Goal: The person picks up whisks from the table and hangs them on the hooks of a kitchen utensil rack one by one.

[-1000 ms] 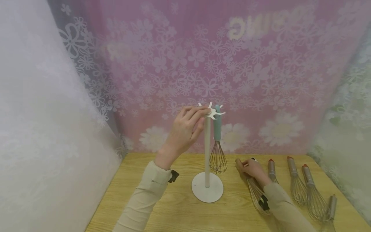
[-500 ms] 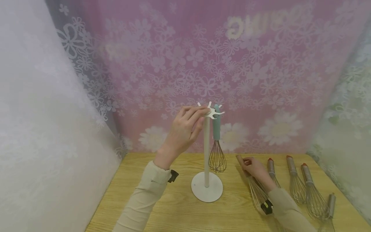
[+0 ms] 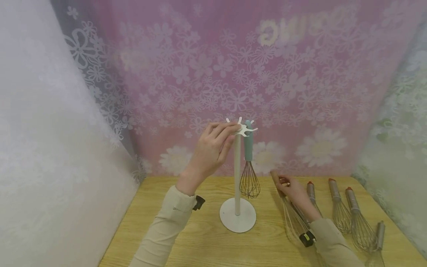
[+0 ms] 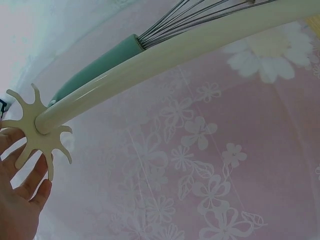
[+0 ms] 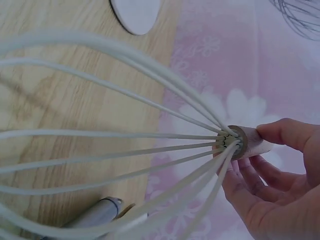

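A white stand [image 3: 237, 172] rises from a round base, with a star-shaped ring of hooks on top. From one hook hangs a whisk with a teal handle [image 3: 248, 147]. My left hand [image 3: 208, 150] rests its fairly straight fingers on the hook ring [image 4: 37, 132]. To the right, my right hand [image 3: 295, 191] pinches the light brown handle of a balloon whisk [image 3: 275, 178] between thumb and fingers. Its pale wire loops slant down toward me in the head view, and fill much of the right wrist view. The palm hides part of the handle.
Several metal-handled whisks lie on the wooden table [image 3: 193, 237] at the right, including a red-tipped whisk [image 3: 338, 202] and a smaller whisk [image 3: 380, 237] near the front. Patterned fabric walls [image 3: 220, 66] enclose the back and sides.
My right hand has raised the brown-handled whisk slightly, its handle end moving up and away from the table. The left hand stays on the hook ring.
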Tool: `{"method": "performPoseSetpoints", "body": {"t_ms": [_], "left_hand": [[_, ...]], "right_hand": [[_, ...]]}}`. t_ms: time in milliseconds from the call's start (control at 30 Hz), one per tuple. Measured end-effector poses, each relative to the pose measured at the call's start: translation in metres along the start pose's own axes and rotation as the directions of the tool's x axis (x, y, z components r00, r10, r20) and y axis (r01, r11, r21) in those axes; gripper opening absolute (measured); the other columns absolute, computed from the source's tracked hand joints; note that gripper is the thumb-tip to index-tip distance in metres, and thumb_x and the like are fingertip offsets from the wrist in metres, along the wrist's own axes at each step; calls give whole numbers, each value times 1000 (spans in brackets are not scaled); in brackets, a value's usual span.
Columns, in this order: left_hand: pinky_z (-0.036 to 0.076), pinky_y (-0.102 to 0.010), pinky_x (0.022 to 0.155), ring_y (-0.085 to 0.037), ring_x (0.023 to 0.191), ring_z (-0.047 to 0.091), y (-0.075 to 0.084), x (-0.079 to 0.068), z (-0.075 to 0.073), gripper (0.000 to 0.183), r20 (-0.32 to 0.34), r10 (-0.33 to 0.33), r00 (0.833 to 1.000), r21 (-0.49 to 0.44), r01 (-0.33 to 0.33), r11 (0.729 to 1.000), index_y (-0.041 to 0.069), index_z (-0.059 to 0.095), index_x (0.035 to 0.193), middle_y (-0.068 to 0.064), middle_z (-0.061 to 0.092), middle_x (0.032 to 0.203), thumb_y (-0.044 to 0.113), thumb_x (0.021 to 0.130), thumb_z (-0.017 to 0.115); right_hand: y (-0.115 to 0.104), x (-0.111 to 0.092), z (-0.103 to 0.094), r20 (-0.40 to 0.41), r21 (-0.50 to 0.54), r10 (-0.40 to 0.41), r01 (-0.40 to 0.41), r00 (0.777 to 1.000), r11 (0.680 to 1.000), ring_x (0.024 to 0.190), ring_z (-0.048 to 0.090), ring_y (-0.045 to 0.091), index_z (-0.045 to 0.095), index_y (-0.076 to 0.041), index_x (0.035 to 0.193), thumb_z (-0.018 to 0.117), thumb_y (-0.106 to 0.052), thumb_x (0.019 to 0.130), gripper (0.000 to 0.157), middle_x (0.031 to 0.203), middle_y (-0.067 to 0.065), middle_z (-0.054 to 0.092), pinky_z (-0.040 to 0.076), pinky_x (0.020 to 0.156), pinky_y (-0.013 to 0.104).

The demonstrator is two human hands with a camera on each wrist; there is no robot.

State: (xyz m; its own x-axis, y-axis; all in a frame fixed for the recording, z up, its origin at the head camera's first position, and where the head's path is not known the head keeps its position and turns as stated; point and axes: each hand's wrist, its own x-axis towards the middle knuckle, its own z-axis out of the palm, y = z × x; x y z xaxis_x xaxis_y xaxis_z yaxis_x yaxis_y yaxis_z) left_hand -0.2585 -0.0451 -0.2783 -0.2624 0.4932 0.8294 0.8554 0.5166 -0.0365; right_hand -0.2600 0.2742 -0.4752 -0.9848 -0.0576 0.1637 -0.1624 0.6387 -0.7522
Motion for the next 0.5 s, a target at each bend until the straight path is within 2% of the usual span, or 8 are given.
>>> {"method": "performPoseSetpoints", "body": {"t_ms": [333, 500], "left_hand": [[45, -37, 104, -27, 117, 56, 1, 0, 0, 49, 6, -6, 1000, 12, 6, 1000, 12, 62, 133, -6, 64, 134, 37, 113, 25], [45, -37, 105, -27, 117, 56, 1, 0, 0, 49, 7, -5, 1000, 13, 5, 1000, 12, 62, 133, -6, 64, 135, 37, 112, 25]], "right_hand": [[-11, -4, 1, -83, -17, -9, 8, 997, 1000, 99, 68, 41, 49, 6, 143, 63, -16, 101, 49, 122, 29, 63, 59, 75, 46], [-16, -7, 2, -148, 17, -40, 43, 988, 999, 104, 65, 43, 49, 4, 144, 62, -17, 102, 49, 127, 30, 60, 59, 74, 39]]}}
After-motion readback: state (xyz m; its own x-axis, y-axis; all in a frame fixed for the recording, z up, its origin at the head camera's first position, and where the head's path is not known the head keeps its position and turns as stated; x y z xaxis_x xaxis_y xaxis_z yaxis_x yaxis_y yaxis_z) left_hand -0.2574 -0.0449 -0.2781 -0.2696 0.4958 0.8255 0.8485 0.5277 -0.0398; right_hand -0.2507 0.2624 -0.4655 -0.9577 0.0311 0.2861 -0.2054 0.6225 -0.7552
